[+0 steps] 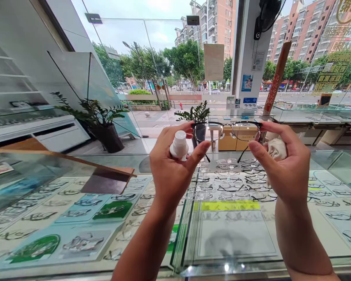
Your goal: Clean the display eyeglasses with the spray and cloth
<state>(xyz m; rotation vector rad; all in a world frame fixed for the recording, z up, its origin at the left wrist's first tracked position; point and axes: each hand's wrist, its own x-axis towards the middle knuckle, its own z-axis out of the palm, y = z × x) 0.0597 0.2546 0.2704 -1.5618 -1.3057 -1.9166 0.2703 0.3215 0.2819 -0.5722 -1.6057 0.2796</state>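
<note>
A pair of eyeglasses (242,124) with a dark upper rim is raised between my two hands above the glass counter. My left hand (172,164) pinches the left end of the frame with thumb and fingers. Tucked in that same palm is a small white bottle (179,145). At the other end, my right hand (289,164) grips the frame near the hinge, and a bunched cream cloth (277,149) sits within its fingers. The temples hang down, their dark tips visible below the lenses.
Below lies a glass display counter (236,234) with rows of eyeglasses (228,187) inside. A wooden-edged board (105,179) rests at left. Potted plants (105,132) stand beyond, before the glass shopfront. More display cases (307,113) are at far right.
</note>
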